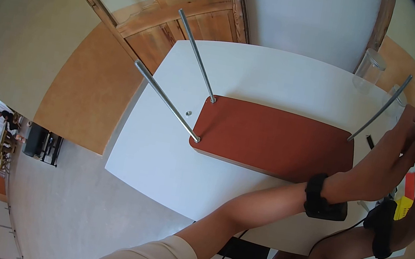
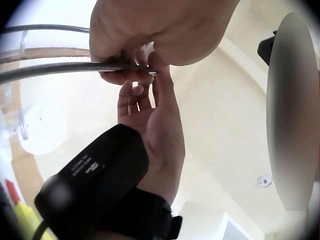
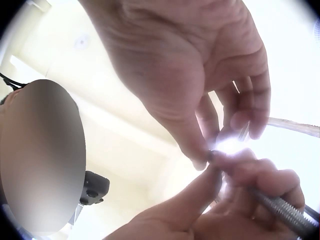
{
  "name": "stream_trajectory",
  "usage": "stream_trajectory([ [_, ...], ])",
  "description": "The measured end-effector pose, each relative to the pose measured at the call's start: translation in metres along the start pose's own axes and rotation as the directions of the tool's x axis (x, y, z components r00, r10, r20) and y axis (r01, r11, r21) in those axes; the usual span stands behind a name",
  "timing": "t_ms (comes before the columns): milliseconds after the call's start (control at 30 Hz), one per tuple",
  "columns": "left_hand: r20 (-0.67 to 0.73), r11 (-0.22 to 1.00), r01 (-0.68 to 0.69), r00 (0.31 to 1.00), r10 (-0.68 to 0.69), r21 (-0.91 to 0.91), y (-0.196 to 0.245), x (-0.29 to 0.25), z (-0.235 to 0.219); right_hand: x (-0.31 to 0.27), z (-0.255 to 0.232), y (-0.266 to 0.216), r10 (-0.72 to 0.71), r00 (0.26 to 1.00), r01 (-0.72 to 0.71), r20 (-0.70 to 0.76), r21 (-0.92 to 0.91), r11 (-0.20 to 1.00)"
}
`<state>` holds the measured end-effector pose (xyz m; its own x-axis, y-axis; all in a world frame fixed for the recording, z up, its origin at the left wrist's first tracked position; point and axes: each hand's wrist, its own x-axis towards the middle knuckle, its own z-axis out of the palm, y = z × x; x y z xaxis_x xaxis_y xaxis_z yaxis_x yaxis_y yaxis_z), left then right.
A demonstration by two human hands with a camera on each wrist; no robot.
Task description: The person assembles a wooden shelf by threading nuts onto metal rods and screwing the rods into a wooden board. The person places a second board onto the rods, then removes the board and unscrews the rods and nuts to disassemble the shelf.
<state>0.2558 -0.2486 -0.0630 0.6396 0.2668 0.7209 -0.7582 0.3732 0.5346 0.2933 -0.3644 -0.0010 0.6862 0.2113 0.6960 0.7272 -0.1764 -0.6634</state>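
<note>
A threaded rod (image 2: 55, 71) is gripped near its tip by the curled fingers of the left hand (image 2: 165, 30), off to the right of the board (image 1: 276, 138) in the head view. In the left wrist view its long axis is shown almost level, the tip directed right; in the right wrist view it is sloped up and leftward. The tip is met by the thumb and fingertips of the right hand (image 3: 200, 75), but because of glare it cannot be told whether anything is pinched there. The board is laid flat on the white surface (image 1: 168, 172), lengthwise from left to right. Three more rods (image 1: 169, 103) are stood up from its corners, two at the left end, one at the far right.
</note>
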Motion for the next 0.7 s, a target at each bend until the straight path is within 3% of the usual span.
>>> stream_trajectory([
  [67, 0.004, 0.940, -0.237, 0.970, 0.244, 0.245, 0.002, 0.002, 0.000, -0.001, 0.001, -0.003, -0.016, 1.000, 0.016, 0.012, -0.004, 1.000],
  [167, 0.036, 0.900, -0.289, 0.955, 0.293, 0.327, 0.009, 0.004, -0.003, -0.002, 0.002, -0.008, -0.041, 0.999, 0.041, 0.029, -0.008, 0.999],
  [467, 0.018, 0.838, -0.265, 0.956, 0.292, 0.476, 0.022, 0.004, -0.010, -0.005, 0.006, -0.023, -0.116, 0.990, 0.118, 0.086, -0.018, 0.993],
  [567, 0.000, 0.879, -0.279, 0.953, 0.302, 0.386, 0.020, 0.005, -0.007, -0.007, 0.005, -0.021, -0.133, 0.986, 0.135, 0.097, -0.020, 0.991],
  [633, -0.002, 0.914, -0.262, 0.961, 0.276, 0.311, 0.017, 0.006, -0.005, -0.009, 0.006, -0.017, -0.214, 0.977, 0.213, -0.023, -0.031, 0.976],
  [700, -0.001, 0.941, -0.244, 0.968, 0.251, 0.234, 0.014, 0.005, -0.002, -0.014, 0.016, -0.031, -0.166, 0.983, 0.161, -0.078, -0.063, 0.985],
])
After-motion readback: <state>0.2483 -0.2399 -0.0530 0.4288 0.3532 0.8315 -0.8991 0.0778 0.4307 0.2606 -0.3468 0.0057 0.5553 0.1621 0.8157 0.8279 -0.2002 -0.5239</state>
